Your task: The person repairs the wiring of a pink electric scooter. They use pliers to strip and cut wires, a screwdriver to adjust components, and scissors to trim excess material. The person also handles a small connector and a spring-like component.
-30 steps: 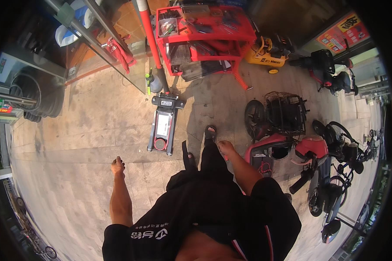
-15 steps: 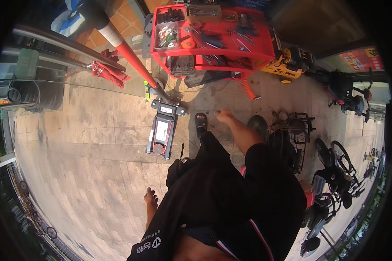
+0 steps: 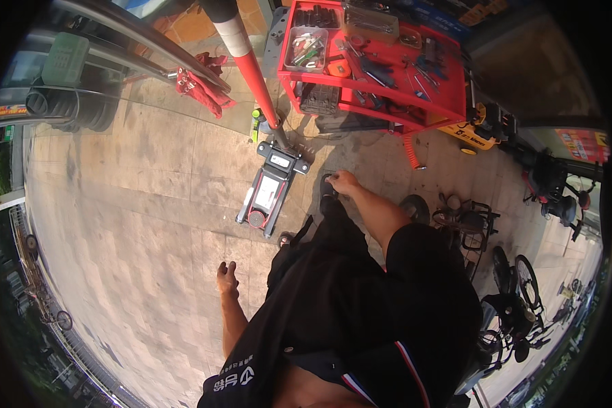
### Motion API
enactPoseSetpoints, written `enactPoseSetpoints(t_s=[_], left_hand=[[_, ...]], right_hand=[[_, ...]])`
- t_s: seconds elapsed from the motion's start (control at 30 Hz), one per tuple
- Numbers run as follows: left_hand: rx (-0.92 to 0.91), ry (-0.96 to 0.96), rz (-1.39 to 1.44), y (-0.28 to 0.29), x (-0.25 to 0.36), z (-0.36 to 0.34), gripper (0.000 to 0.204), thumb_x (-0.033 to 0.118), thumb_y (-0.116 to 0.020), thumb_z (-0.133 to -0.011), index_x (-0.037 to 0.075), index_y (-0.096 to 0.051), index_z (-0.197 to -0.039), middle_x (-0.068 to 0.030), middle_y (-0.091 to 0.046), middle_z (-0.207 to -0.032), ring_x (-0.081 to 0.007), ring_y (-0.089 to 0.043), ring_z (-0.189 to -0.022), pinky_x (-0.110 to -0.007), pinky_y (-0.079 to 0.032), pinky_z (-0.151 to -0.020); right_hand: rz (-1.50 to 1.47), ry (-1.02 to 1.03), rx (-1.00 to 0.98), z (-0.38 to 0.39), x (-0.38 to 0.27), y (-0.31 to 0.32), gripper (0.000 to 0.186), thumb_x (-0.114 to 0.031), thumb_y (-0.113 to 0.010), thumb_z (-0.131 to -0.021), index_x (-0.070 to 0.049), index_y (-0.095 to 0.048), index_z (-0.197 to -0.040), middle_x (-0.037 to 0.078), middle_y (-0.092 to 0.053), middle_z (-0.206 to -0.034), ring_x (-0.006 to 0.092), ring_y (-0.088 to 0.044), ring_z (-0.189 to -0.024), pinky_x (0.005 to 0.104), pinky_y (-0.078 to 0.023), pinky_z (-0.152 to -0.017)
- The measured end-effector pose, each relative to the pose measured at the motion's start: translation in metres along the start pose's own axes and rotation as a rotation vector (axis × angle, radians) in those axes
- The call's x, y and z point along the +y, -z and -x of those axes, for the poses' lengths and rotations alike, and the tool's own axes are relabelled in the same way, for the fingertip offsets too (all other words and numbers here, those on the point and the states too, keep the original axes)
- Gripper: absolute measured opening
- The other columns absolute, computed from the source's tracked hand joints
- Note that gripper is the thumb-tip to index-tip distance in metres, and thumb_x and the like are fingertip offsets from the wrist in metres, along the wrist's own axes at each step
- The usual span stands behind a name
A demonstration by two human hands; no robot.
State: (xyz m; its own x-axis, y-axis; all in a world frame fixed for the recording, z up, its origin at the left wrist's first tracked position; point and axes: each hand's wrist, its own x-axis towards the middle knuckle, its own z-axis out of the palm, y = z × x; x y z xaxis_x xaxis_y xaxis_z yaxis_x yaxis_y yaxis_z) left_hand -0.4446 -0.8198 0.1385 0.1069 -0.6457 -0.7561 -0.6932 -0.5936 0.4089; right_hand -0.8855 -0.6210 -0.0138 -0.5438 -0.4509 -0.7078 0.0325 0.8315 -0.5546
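My left hand hangs above the paving at the lower left, fingers apart, with nothing seen in it. In front of my body, my right hand is over my foot, its fingers loosely bent and partly apart; no held thing shows. Nearest to both hands is a floor jack, black and grey with a round red-edged saddle at its near end. Its red, white and black handle leans up toward the top of the view. Neither hand touches the jack.
Beyond the jack stands a red tool cart carrying pliers, screwdrivers and sockets in trays. An orange coiled hose hangs beside a yellow machine. Red gloves lie by metal rails. Scooters and bicycles line the right.
The jack and cart have shifted rightward in the view as my head turns. My left hand has swung up and forward; my right hand has moved slightly, now over my foot.
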Motion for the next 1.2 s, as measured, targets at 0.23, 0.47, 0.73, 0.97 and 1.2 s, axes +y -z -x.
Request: enactPoseSetpoints(t_s=[0.23, 0.47, 0.73, 0.97, 1.2], left_hand=[[-0.250, 0.121, -0.111, 0.066, -0.203, -0.095, 0.051, 0.040, -0.066, -0.087, 0.000, -0.065, -0.119, -0.0137, -0.067, -0.097, -0.0275, -0.062, -0.079, -0.040, -0.049, -0.080], [-0.202, 0.173, -0.287, 0.154, -0.205, -0.201, 0.047, 0.041, -0.067, -0.086, 0.007, -0.059, -0.117, -0.0085, -0.057, -0.097, -0.0267, -0.054, -0.081, -0.047, -0.045, -0.068], [-0.268, -0.179, -0.407, 0.147, -0.038, -0.241, 0.033, 0.038, -0.063, -0.085, 0.009, -0.059, -0.100, -0.0013, -0.053, -0.088, -0.0181, -0.051, -0.071, -0.037, -0.039, -0.060], [-0.516, -0.386, -0.650, 0.061, -0.015, -0.190, 0.024, 0.034, -0.064, -0.084, 0.010, -0.060, -0.088, 0.0024, -0.048, -0.072, -0.0126, -0.044, -0.054, -0.028, -0.032, -0.047], [-0.724, -0.639, -1.097, 0.008, -0.062, -0.124, 0.031, 0.036, -0.064, -0.084, 0.007, -0.062, -0.097, -0.0008, -0.053, -0.083, -0.0141, -0.052, -0.068, -0.029, -0.037, -0.053]], right_hand=[[-0.062, -0.007, 0.165, 0.089, 0.003, -0.056, 0.033, -0.035, -0.059, -0.087, -0.008, -0.071, -0.103, 0.016, -0.069, -0.107, 0.0316, -0.065, -0.101, 0.0387, -0.050, -0.087], [-0.198, -0.141, 0.381, 0.216, 0.057, -0.197, 0.038, -0.038, -0.060, -0.087, -0.003, -0.071, -0.095, 0.021, -0.069, -0.097, 0.0365, -0.065, -0.099, 0.0426, -0.050, -0.086], [-0.234, -0.414, 0.574, 0.336, 0.145, -0.306, 0.039, -0.038, -0.059, -0.083, -0.003, -0.071, -0.092, 0.022, -0.069, -0.098, 0.0387, -0.065, -0.096, 0.0452, -0.051, -0.084], [-0.592, -0.497, 0.841, 0.417, 0.138, -0.397, 0.037, -0.039, -0.058, -0.084, -0.007, -0.072, -0.097, 0.018, -0.069, -0.101, 0.0371, -0.065, -0.100, 0.0439, -0.051, -0.087], [-0.980, -0.692, 0.926, 0.508, 0.164, -0.551, 0.036, -0.036, -0.060, -0.085, -0.007, -0.072, -0.103, 0.016, -0.070, -0.101, 0.0287, -0.067, -0.099, 0.0372, -0.050, -0.087]])
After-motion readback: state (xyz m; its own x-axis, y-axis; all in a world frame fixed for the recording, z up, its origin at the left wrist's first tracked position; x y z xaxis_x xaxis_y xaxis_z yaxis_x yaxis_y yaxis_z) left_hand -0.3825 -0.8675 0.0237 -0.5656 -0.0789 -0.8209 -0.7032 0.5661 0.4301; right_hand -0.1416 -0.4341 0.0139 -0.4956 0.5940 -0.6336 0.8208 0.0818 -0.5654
